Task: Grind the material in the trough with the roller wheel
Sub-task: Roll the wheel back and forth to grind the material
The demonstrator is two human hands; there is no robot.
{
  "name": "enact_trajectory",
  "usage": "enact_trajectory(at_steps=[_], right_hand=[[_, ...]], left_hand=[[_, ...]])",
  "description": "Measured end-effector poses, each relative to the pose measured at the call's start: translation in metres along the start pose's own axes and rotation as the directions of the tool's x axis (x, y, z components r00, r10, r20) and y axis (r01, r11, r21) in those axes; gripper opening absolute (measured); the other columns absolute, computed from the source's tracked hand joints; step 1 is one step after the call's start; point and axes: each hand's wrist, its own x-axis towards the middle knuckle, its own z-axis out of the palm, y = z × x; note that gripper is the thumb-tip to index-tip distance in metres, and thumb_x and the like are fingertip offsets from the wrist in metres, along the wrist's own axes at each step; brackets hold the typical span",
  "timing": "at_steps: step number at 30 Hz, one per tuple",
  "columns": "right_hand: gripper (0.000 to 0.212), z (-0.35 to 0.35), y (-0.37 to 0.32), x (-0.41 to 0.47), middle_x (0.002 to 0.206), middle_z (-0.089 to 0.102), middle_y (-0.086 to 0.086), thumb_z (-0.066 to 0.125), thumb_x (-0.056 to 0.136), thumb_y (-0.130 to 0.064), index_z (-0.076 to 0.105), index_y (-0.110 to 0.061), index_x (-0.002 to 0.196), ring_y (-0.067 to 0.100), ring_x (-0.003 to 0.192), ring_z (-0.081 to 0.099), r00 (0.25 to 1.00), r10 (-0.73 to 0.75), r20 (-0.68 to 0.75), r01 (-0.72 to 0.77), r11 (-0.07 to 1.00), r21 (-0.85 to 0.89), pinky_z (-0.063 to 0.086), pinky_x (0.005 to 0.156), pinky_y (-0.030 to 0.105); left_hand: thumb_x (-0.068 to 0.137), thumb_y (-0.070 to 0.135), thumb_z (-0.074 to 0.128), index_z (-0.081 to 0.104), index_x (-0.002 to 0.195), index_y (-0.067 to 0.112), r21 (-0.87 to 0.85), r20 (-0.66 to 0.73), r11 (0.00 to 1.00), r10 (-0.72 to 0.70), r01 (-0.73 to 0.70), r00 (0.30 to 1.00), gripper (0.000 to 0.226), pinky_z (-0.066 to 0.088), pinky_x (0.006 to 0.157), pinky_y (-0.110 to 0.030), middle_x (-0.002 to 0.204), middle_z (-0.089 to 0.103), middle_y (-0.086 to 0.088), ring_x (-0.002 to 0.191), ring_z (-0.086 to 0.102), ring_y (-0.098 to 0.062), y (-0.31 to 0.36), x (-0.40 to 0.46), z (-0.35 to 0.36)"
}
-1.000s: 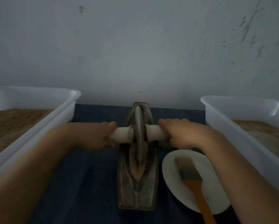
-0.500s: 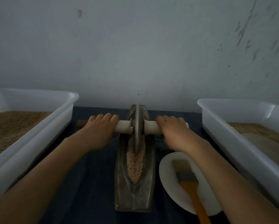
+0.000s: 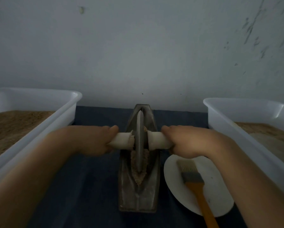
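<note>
I grip the pale handle on each side of the wheel: my left hand and right hand both have fingers curled round it. The wheel stands upright in the metal trough at the table's centre. Brown ground material lies in the groove just below the wheel. A brush rests on a white plate just right of the trough.

Trough centred on the table, running front to back; roller wheel in it. Tubs at left and right edges. Plate right of trough, brush on it.
</note>
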Motion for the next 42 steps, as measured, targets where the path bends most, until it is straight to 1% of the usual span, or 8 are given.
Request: enact_trajectory(at_steps=[4, 9, 14, 22, 26, 30, 35, 42], right_hand=[[0.033, 0.01, 0.009, 0.021, 0.12, 0.049, 0.007, 0.048, 0.09, -0.008, 0.039, -0.012, 0.121, 0.025, 0.104, 0.047, 0.985, 0.056, -0.162, -0.055, 0.998, 0.008, 0.023, 0.074, 0.03], [0.036, 0.029, 0.021, 0.042, 0.115, 0.048, 0.007, 0.052, 0.086, -0.01, 0.041, -0.013, 0.12, 0.026, 0.104, 0.044, 0.918, 0.071, -0.389, -0.087, 0.996, -0.022, 0.021, 0.074, 0.033], [0.044, 0.036, 0.021, 0.049, 0.119, 0.048, 0.006, 0.055, 0.082, -0.007, 0.042, -0.014, 0.123, 0.026, 0.108, 0.042, 0.87, 0.068, -0.489, -0.106, 0.993, -0.051, 0.023, 0.077, 0.034], [0.034, 0.008, 0.008, 0.012, 0.121, 0.048, 0.006, 0.047, 0.092, -0.011, 0.037, -0.012, 0.125, 0.021, 0.1, 0.047, 0.997, 0.02, -0.078, -0.021, 1.0, -0.007, 0.026, 0.07, 0.029], [0.038, -0.007, 0.003, -0.009, 0.121, 0.05, 0.006, 0.05, 0.095, -0.016, 0.034, -0.012, 0.129, 0.015, 0.096, 0.049, 0.993, -0.055, 0.105, 0.052, 0.998, 0.032, 0.034, 0.059, 0.022], [0.036, -0.005, 0.002, -0.008, 0.116, 0.051, 0.006, 0.049, 0.095, -0.014, 0.035, -0.011, 0.128, 0.016, 0.09, 0.048, 0.993, -0.056, 0.1, 0.054, 0.998, 0.027, 0.031, 0.054, 0.02], [0.034, 0.007, 0.009, 0.017, 0.121, 0.049, 0.006, 0.049, 0.091, -0.01, 0.038, -0.013, 0.122, 0.023, 0.102, 0.048, 0.994, 0.047, -0.096, -0.046, 0.999, 0.016, 0.026, 0.072, 0.028], [0.046, 0.033, 0.024, 0.048, 0.119, 0.047, 0.006, 0.052, 0.083, -0.007, 0.039, -0.013, 0.127, 0.024, 0.107, 0.042, 0.895, 0.069, -0.441, -0.099, 0.994, -0.045, 0.025, 0.08, 0.034]], left_hand=[[0.095, 0.034, 0.047, 0.032, 0.114, 0.021, 0.059, -0.24, 0.995, -0.058, 0.075, 0.969, 0.027, 0.037, 0.091, -0.036, 0.12, 0.045, -0.002, 0.104, 0.049, -0.019, -0.008, 0.026, 0.01], [0.092, 0.035, 0.049, 0.036, 0.123, 0.02, 0.131, -0.612, 0.977, -0.056, 0.171, 0.789, 0.036, 0.033, 0.089, -0.037, 0.12, 0.043, -0.002, 0.109, 0.046, -0.023, -0.017, 0.056, 0.032], [0.091, 0.031, 0.05, 0.039, 0.125, 0.019, 0.116, -0.688, 0.976, -0.056, 0.186, 0.723, 0.038, 0.032, 0.088, -0.036, 0.118, 0.045, -0.004, 0.105, 0.045, -0.024, -0.015, 0.06, 0.035], [0.094, 0.036, 0.046, 0.028, 0.124, 0.019, 0.132, -0.202, 0.988, -0.056, 0.084, 0.978, 0.039, 0.036, 0.09, -0.032, 0.125, 0.044, -0.003, 0.11, 0.049, -0.02, -0.003, 0.016, 0.009], [0.095, 0.034, 0.048, 0.029, 0.113, 0.024, 0.026, 0.049, 0.999, 0.018, -0.019, 0.999, 0.028, 0.036, 0.078, -0.022, 0.104, 0.047, 0.004, 0.083, 0.047, -0.006, 0.004, -0.011, -0.004], [0.095, 0.032, 0.048, 0.03, 0.108, 0.024, -0.018, 0.085, 1.0, 0.022, -0.02, 0.996, 0.023, 0.034, 0.075, -0.021, 0.096, 0.044, 0.007, 0.079, 0.045, -0.005, 0.004, -0.014, -0.007], [0.096, 0.031, 0.045, 0.03, 0.107, 0.021, 0.042, -0.167, 0.998, -0.042, 0.05, 0.985, 0.021, 0.037, 0.087, -0.032, 0.117, 0.046, -0.004, 0.098, 0.049, -0.018, -0.004, 0.017, 0.004], [0.089, 0.024, 0.053, 0.041, 0.127, 0.017, 0.14, -0.698, 0.973, -0.035, 0.185, 0.716, 0.04, 0.031, 0.087, -0.037, 0.117, 0.046, -0.006, 0.103, 0.046, -0.027, -0.018, 0.065, 0.037]])
